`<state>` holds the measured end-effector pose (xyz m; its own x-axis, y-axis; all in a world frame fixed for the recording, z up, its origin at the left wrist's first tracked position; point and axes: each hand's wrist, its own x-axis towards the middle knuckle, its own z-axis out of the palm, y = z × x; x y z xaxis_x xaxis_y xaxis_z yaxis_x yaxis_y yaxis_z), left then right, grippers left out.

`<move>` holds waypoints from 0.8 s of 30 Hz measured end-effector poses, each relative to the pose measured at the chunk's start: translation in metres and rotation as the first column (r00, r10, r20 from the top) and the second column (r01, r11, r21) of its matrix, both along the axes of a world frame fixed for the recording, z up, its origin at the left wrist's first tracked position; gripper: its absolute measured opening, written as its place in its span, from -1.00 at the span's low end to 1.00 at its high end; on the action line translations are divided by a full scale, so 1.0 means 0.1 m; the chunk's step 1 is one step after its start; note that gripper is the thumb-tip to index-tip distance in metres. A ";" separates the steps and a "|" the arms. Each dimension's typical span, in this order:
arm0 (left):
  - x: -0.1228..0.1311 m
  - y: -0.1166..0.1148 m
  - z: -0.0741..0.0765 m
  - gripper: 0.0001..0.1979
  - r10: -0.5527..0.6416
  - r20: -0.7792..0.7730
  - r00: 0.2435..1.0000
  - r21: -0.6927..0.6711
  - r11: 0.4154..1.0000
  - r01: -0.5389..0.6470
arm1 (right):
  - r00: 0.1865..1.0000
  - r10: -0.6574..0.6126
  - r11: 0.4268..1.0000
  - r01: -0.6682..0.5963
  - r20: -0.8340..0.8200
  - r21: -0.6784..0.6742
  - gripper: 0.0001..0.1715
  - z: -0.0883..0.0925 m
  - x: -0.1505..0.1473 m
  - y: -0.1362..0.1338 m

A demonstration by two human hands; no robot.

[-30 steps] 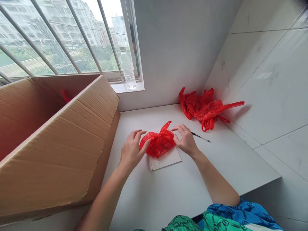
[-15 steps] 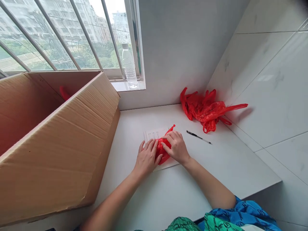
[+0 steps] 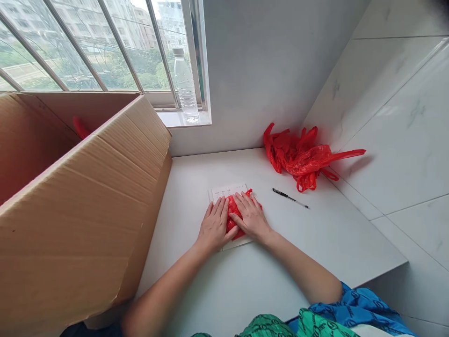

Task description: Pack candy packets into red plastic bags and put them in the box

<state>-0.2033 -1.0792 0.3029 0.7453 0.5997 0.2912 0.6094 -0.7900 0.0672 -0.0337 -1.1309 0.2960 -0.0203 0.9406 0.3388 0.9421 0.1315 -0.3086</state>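
A small red plastic bag (image 3: pixel 232 216) lies flattened on a white sheet of paper (image 3: pixel 224 192) on the white counter (image 3: pixel 266 276). My left hand (image 3: pixel 213 226) and my right hand (image 3: pixel 249 216) both press flat on the bag, side by side, fingers pointing away from me. Most of the bag is hidden under my palms; only a strip between the hands and a corner at the upper right show.
A large open cardboard box (image 3: pixel 84 187) fills the left side, with something red inside (image 3: pixel 80 127). A heap of red plastic bags (image 3: pixel 301 157) lies in the back right corner. A black pen (image 3: pixel 289 198) lies right of my hands. A water bottle (image 3: pixel 184 84) stands on the windowsill.
The puffed bag that my hands held at its sides has been pushed down onto the paper. Both hands have moved together on top of it and flattened it.
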 end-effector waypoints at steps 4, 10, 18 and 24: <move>0.01 -0.02 0.03 -0.24 0.008 -0.012 1.000 -0.009 1.000 -0.008 | 0.999 -0.009 1.000 0.010 0.032 -0.026 -0.25 0.00 0.00 0.00; 0.01 -0.02 0.03 -0.24 0.012 -0.011 1.000 -0.006 1.000 -0.012 | 0.998 -0.020 1.000 0.020 0.054 -0.017 -0.27 0.01 -0.01 0.00; 0.02 -0.03 0.03 -0.27 0.024 -0.012 1.000 -0.007 1.000 -0.024 | 0.998 -0.022 1.000 0.023 0.058 -0.014 -0.29 -0.01 -0.01 0.01; 0.01 -0.02 0.01 -0.28 0.025 -0.004 1.000 0.003 1.000 -0.025 | 0.999 -0.019 0.999 0.020 0.051 -0.026 -0.28 -0.03 0.00 0.01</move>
